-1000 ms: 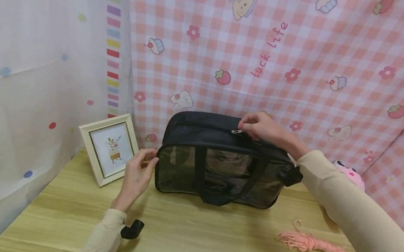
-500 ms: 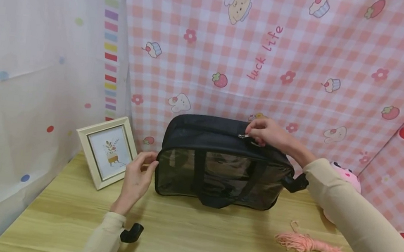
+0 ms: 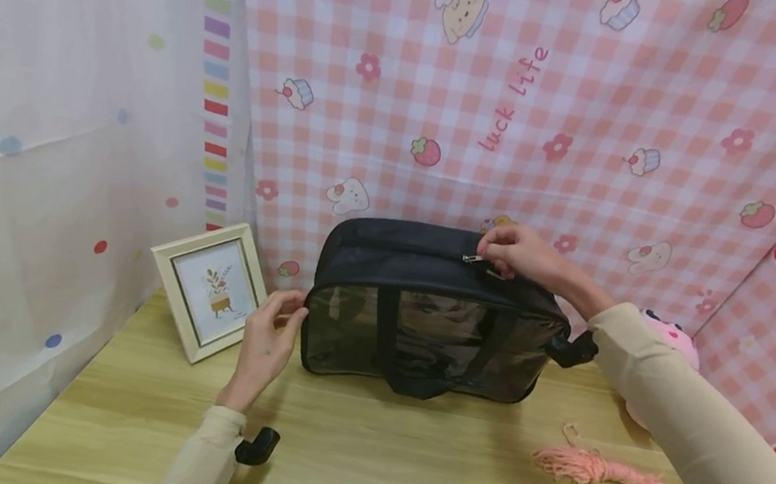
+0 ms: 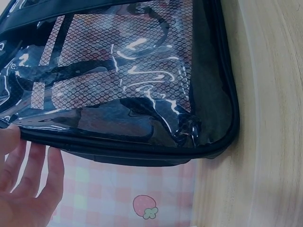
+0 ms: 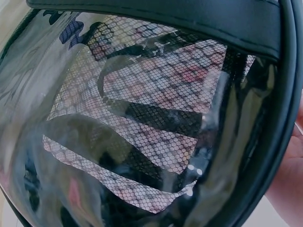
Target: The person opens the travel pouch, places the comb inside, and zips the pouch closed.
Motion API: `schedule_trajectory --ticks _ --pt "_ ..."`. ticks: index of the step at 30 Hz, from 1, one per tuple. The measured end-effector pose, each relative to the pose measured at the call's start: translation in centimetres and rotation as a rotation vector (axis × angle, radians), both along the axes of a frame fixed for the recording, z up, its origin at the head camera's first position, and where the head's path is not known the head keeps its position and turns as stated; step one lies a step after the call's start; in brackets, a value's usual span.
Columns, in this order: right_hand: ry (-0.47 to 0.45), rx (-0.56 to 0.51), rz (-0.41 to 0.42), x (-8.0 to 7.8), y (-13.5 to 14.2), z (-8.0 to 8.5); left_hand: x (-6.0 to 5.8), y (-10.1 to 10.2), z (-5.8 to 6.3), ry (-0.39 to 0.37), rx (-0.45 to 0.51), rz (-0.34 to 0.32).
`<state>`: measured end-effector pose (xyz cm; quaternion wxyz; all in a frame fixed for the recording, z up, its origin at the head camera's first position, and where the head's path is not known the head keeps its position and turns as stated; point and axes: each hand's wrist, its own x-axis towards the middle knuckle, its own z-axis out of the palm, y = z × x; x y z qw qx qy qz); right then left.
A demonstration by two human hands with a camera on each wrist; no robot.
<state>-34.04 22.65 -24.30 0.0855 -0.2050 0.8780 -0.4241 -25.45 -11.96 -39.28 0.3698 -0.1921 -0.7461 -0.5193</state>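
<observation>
A black bag (image 3: 342, 332) with a clear front panel stands upright on the table, its strap handle hanging down the front. My left hand (image 3: 267, 340) pinches the bag's left side edge; in the left wrist view the thumb lies on the front and the fingers (image 4: 53, 172) go behind the edge piping. On top, my right hand (image 3: 519, 253) pinches the zipper pull (image 3: 472, 259) right of the middle. The right wrist view shows mesh (image 5: 156, 85) through the clear panel, with only part of the right hand (image 5: 289, 175) behind the bag's edge.
A cream picture frame (image 3: 193, 340) stands left of the bag. A bundle of pink cord (image 3: 595, 467) lies at the front right. Behind my right sleeve a pink round object (image 3: 682, 339) is partly hidden. A checked cloth (image 3: 394, 59) hangs close behind.
My right hand has slid a little to the right along the bag's top with the zipper pull. The left hand stays at the left edge.
</observation>
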Motion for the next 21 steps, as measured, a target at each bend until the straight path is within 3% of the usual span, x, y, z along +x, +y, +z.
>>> schedule_trajectory --ticks 21 --pt "0.029 -0.017 0.0 0.1 2.1 -0.5 -0.1 0.0 0.0 0.005 0.006 0.004"
